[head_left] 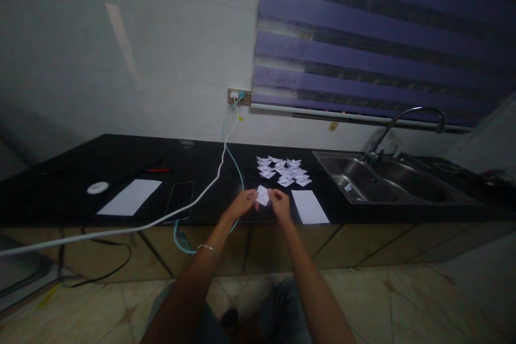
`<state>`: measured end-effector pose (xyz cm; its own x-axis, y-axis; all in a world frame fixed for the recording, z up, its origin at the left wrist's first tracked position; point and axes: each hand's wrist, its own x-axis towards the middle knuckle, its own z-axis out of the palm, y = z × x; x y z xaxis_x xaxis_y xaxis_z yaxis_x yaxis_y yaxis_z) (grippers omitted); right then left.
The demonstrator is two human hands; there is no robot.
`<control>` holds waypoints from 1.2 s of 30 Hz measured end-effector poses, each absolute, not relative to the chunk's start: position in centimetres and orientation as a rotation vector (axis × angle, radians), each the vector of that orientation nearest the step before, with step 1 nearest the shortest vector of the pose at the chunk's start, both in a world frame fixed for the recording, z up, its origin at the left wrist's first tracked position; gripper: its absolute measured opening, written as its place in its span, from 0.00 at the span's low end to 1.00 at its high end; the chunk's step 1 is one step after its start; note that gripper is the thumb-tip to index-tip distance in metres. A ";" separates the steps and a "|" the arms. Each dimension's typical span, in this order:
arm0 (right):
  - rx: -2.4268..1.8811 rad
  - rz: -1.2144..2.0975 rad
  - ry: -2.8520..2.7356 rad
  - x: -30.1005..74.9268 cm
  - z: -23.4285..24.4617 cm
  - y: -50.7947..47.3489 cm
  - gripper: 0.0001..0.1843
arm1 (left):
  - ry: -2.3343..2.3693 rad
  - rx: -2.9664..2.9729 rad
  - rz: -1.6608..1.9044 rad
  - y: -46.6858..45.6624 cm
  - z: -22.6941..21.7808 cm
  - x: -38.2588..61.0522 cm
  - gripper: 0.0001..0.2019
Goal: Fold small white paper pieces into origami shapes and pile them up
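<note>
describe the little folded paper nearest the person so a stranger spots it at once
Find the black counter below the purple blind. Near its front edge, left of the steel sink, the left hand and right hand hold a small white folded paper. It alone is held, unlike the cluster of folded papers behind it.

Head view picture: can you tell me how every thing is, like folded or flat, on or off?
folded paper: creased, held between the left hand and right hand
paper boats: folded, grouped together
left paper sheet: flat
right paper sheet: flat
phone: lying down, screen dark
white plug: plugged in
faucet: no running water visible
window blind: lowered
</note>
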<state>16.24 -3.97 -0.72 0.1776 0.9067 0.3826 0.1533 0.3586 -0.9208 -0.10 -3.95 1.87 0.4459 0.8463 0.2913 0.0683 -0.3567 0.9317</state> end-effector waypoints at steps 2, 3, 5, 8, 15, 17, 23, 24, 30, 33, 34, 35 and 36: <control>-1.099 0.726 -1.282 16.2 -0.5 -4.1 0.22 | 0.798 1.737 1.030 -4.1 2.1 -0.2 0.23; -1.096 0.735 -1.275 16.2 -0.4 -4.2 0.22 | 0.802 1.730 1.036 -4.1 2.2 -0.2 0.23; -1.090 0.769 -1.254 16.2 -0.2 -4.4 0.22 | 0.802 1.709 1.052 -4.1 2.2 -0.3 0.23; -1.102 0.824 -1.203 16.2 0.2 -4.7 0.23 | 0.794 1.658 1.092 -3.9 1.9 -0.4 0.21; -1.090 0.869 -1.206 16.2 0.2 -4.7 0.23 | 0.800 1.667 1.113 -3.4 1.1 -0.8 0.21; -1.080 0.866 -1.215 16.3 0.1 -4.7 0.23 | 0.817 1.658 1.123 -3.2 0.8 -0.8 0.21; -1.008 0.963 -1.176 16.6 0.1 -4.8 0.19 | 0.855 1.490 1.110 -2.7 0.2 -0.5 0.23; -0.994 0.983 -1.173 16.6 0.1 -4.8 0.19 | 0.835 1.454 1.113 -2.7 0.2 -0.5 0.23; -0.976 1.035 -1.155 16.5 -0.6 -4.5 0.21 | 0.878 1.351 1.153 -2.5 0.3 -0.5 0.20; -1.021 0.996 -1.175 16.4 -0.9 -4.3 0.19 | 0.887 1.365 1.190 -2.5 0.2 -0.4 0.18; -1.024 0.995 -1.180 16.4 -1.0 -4.2 0.19 | 0.877 1.358 1.207 -2.5 0.2 -0.3 0.19; -1.020 0.999 -1.182 16.4 -1.0 -4.2 0.19 | 0.867 1.345 1.223 -2.5 0.2 -0.3 0.20; -1.014 1.005 -1.180 16.3 -1.0 -4.2 0.21 | 0.861 1.333 1.234 -2.6 0.2 -0.3 0.22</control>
<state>16.34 -4.21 -1.03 0.1056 0.9668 0.2329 -0.0758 0.2413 -0.9675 -0.26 -2.57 0.20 0.2019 0.9603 0.1926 -0.1508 -0.1638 0.9749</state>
